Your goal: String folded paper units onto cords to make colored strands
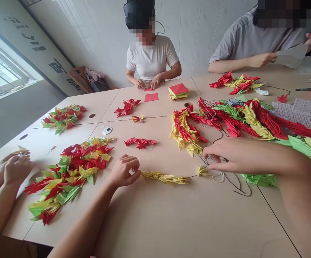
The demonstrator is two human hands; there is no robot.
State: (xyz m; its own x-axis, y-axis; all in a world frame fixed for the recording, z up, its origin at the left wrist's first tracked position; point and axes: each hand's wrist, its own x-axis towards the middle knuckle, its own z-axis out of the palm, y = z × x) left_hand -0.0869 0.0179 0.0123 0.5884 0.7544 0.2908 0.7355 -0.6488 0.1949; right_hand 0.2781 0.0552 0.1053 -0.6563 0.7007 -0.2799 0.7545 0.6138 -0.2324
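Note:
A strand of yellow folded paper cranes [166, 177] stretches across the table between my hands. My left hand [125, 170] is closed in a pinch at its left end; the fingertips partly hide what they grip. Dark cord runs from the strand's other end to a single yellow paper crane [203, 171]. Over that crane and some loose dark cord [236, 184] hovers my right hand [233, 154], palm down, thumb and fingers apart. Just beyond the strand lies a short red crane strand [140, 143].
Mixed paper cranes [72, 172] are heaped left of my left arm, near another person's hands [17, 166]. Long crane garlands [233, 122] cover the right side. Across the table, a person folds red paper beside a paper stack [178, 92]; another holds a translucent sheet [292, 56].

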